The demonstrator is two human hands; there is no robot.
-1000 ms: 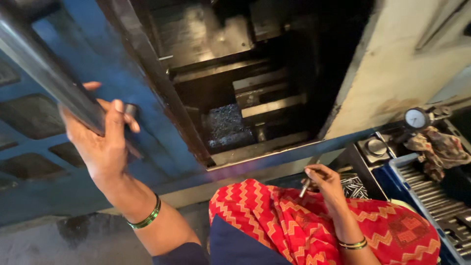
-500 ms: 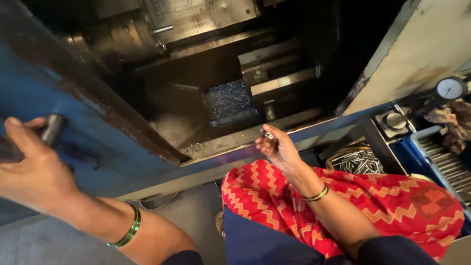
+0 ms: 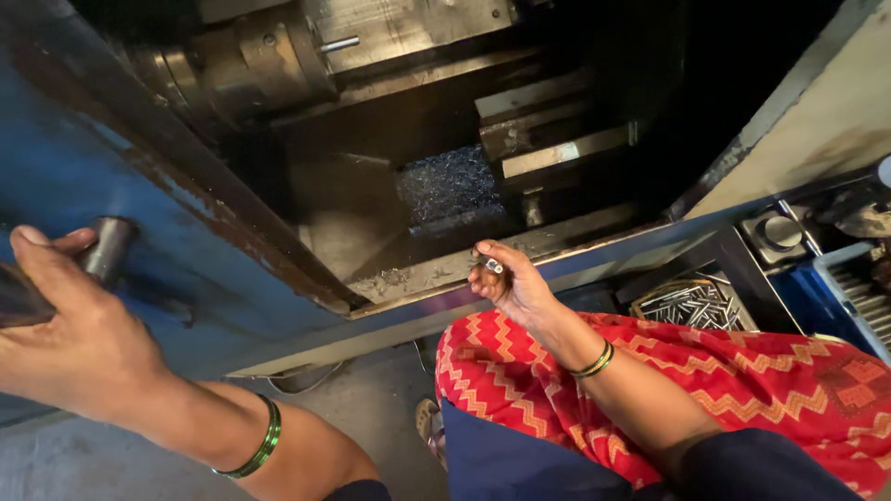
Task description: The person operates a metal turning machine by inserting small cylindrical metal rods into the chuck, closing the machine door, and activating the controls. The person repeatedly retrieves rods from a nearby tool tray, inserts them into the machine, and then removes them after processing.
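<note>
Nearest to the camera are the person's red zigzag cloth (image 3: 705,371) and dark blue garment (image 3: 548,450), with a sandalled foot (image 3: 429,425) on the grey floor (image 3: 83,464) below. The left hand (image 3: 70,329) is at the near left, with a green bangle (image 3: 255,443) on its wrist. Its grip is closed around a dark metal handle bar (image 3: 104,249), which belongs to the blue sliding door (image 3: 102,176) of the machine. The thumb lies over the bar near its round end.

The right hand (image 3: 509,278) is in the middle, a little farther, with green and gold bangles (image 3: 594,360) on the wrist. Its grip is narrow: the fingertips pinch a small shiny metal piece (image 3: 493,266), and this piece is just above the near sill (image 3: 483,269) of the machine opening. I cannot tell the exact shape of the piece.

To the right of this hand, a basket of thin metal pins (image 3: 696,304) stands low beside the machine, and a blue tray (image 3: 849,288) is at the right edge.

Farther, inside the dark opening, a heap of metal chips (image 3: 445,186) lies on the machine bed, with steel blocks (image 3: 557,139) to its right. At the far top, a round steel spindle (image 3: 260,60) is visible, with a short pin (image 3: 339,44) which sticks out to the right.
</note>
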